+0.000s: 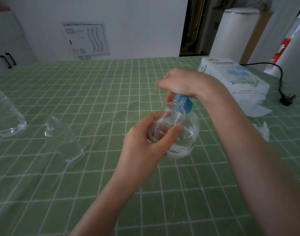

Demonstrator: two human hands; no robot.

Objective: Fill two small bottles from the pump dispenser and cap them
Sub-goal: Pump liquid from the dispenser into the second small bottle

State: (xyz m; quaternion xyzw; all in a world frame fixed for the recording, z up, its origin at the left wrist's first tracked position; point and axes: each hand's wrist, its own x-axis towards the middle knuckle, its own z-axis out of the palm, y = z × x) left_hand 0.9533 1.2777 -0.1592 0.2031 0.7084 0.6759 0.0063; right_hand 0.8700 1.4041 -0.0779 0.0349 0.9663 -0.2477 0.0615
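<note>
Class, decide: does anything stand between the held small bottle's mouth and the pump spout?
Nothing visible does. The left hand holds the small bottle tilted, its mouth right at the blue spout, while the right hand grips the dispenser at its top.

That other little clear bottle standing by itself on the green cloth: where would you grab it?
Probably round its straight middle, below the narrow neck, with the fingers wrapping the wall from the side. The spare small bottle stands upright and apart from other things on the tablecloth, so the side facing the left hand is free. The large bottle stands on its other side.
</note>
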